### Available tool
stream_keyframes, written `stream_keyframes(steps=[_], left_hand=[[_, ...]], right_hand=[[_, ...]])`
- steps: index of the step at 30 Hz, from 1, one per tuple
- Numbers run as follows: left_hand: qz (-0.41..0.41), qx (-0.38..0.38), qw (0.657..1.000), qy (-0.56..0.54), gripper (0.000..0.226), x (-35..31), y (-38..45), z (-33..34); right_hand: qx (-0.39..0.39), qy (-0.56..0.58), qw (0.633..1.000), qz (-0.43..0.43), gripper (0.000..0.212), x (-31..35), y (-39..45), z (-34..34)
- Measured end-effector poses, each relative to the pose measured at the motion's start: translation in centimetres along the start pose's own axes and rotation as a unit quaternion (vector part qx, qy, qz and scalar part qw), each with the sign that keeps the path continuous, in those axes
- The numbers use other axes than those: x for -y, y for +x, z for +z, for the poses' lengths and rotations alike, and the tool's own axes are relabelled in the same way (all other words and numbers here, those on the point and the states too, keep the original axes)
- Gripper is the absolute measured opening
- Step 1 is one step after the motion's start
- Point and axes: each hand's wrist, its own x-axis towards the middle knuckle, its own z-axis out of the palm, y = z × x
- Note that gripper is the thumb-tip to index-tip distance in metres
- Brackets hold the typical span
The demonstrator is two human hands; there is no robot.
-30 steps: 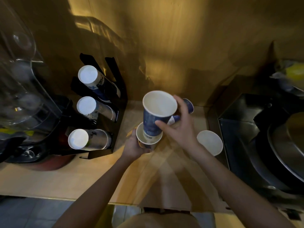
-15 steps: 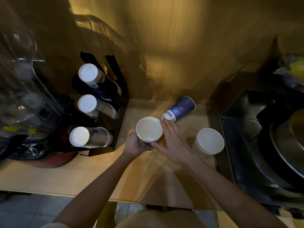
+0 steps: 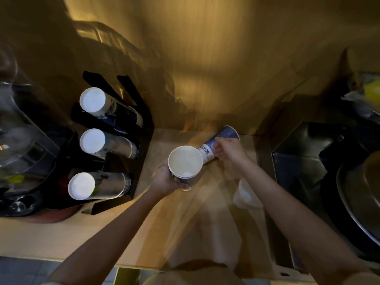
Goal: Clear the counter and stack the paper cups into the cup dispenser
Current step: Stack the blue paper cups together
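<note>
My left hand (image 3: 164, 178) grips a small stack of nested blue paper cups (image 3: 185, 164), held upright over the wooden counter (image 3: 144, 233) with the white inside facing up. My right hand (image 3: 228, 150) reaches to a blue paper cup lying on its side (image 3: 224, 135) near the back wall, fingers curled on its lower half. Another white cup stack (image 3: 245, 194) stands on the counter, partly hidden behind my right forearm. At the left, the black cup dispenser (image 3: 144, 140) holds three rows of cups, white bottoms facing out.
A clear blender jar (image 3: 18, 130) and a dark appliance base sit left of the dispenser. A black metal unit (image 3: 304, 161) and a round steel pan (image 3: 359, 202) fill the right side. The wooden wall rises close behind the counter.
One second ago my right hand lowered a blue cup into the stack held by my left hand. It then let go and moved right and back onto the cup lying on its side.
</note>
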Motion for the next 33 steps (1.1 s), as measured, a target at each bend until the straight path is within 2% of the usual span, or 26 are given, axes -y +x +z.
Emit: stream_keyframes(steps=[1,5,9,15,21,25,30,33], left_hand=[[0.0,-0.001,1.0,-0.006,0.096,-0.3,0.3,0.2],[0.013,-0.001,1.0,-0.001,0.095,-1.0,1.5,0.8],[0.007,-0.008,1.0,-0.011,0.091,-1.2,2.4,0.9],[0.005,-0.014,1.0,-0.024,0.088,-1.1,3.3,0.9],[0.023,-0.002,0.999,-0.039,0.087,-0.8,3.7,1.2],[0.036,-0.004,0.998,-0.046,0.088,-0.5,3.8,1.3],[0.037,0.0,0.998,-0.055,0.09,0.0,4.0,1.5],[0.046,0.006,0.996,-0.071,0.096,0.3,4.2,1.6]], right_hand=[[-0.018,0.037,0.998,0.046,0.025,-0.3,1.0,-0.4],[-0.053,0.169,0.972,0.158,0.051,-0.7,3.1,-1.3],[-0.048,0.27,0.942,0.195,0.051,-0.5,4.3,-0.9],[-0.039,0.268,0.938,0.215,0.057,-0.8,5.9,0.4],[-0.075,0.284,0.938,0.183,0.057,-1.4,6.6,0.5],[-0.123,0.368,0.911,0.14,0.06,-1.2,6.4,-0.7],[-0.074,0.463,0.88,0.074,0.056,1.1,3.9,-1.5],[-0.044,0.47,0.882,0.006,0.047,3.0,1.1,-1.3]])
